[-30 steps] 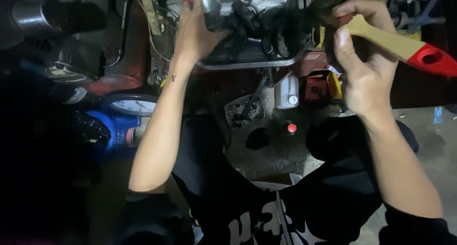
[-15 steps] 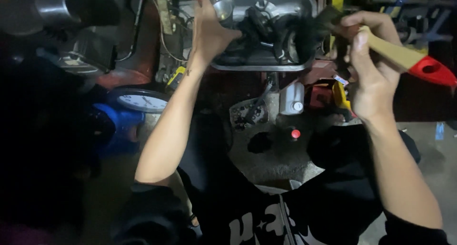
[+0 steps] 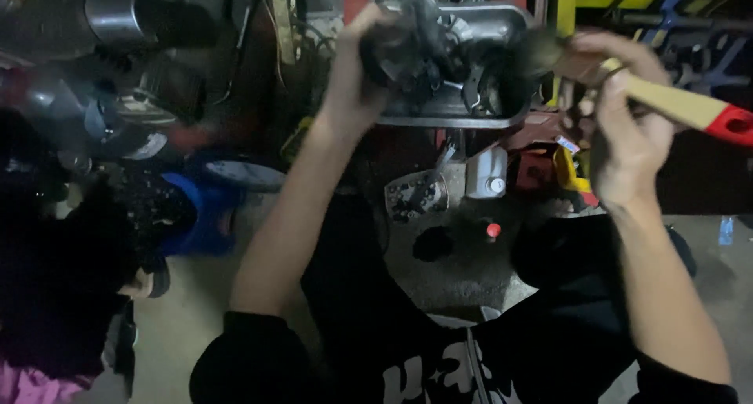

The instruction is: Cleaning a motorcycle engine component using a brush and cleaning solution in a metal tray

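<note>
On the far left lies a blue stool [image 3: 205, 216] on the floor [image 3: 180, 325]. The left hand [image 3: 362, 74] is closed around a dark, greasy machine part [image 3: 408, 39] and holds it over a metal tray [image 3: 471, 114]. Below the tray sits a small white bottle [image 3: 488, 172] and a red cap [image 3: 493, 230]. The right hand [image 3: 620, 129] grips a brush [image 3: 667, 102] with a wooden handle and a red end, its bristles near the part.

Two bare hands, the left hand [image 3: 357, 82] and the right hand [image 3: 623, 129], one paintbrush [image 3: 674, 106] with pale wooden handle and red end, one metal tray [image 3: 471, 114] far in the middle, one dark engine part [image 3: 416, 47], one blue stool [image 3: 204, 216] at left, one small red cap [image 3: 493, 230]
</note>
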